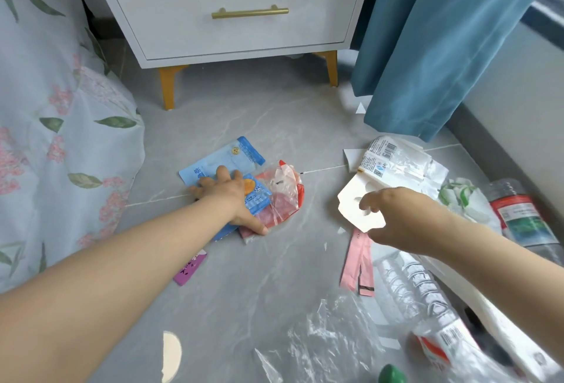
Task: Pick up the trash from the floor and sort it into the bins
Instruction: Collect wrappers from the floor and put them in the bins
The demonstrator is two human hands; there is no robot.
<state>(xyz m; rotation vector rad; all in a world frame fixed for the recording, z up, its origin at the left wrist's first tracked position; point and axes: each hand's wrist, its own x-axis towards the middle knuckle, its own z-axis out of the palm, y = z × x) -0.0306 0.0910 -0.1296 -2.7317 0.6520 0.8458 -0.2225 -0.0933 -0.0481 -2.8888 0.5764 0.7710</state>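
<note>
Pressing two packets (219, 156) with left hand (227, 192), right hand (396, 218) pinching one card (354, 196).

wrappers (225, 153) before nightstand (229, 1) | bedding (45, 108) left of them | curtain (427, 47) behind card (351, 190) | bottle (518, 214) far right

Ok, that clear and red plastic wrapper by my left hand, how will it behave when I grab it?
The clear and red wrapper looks thin and crinkled, so it's probably floppy and very light. Its glossy film may slip, so pinch rather than scoop. It lies against the blue packet under your left hand, so they might drag together.
</note>
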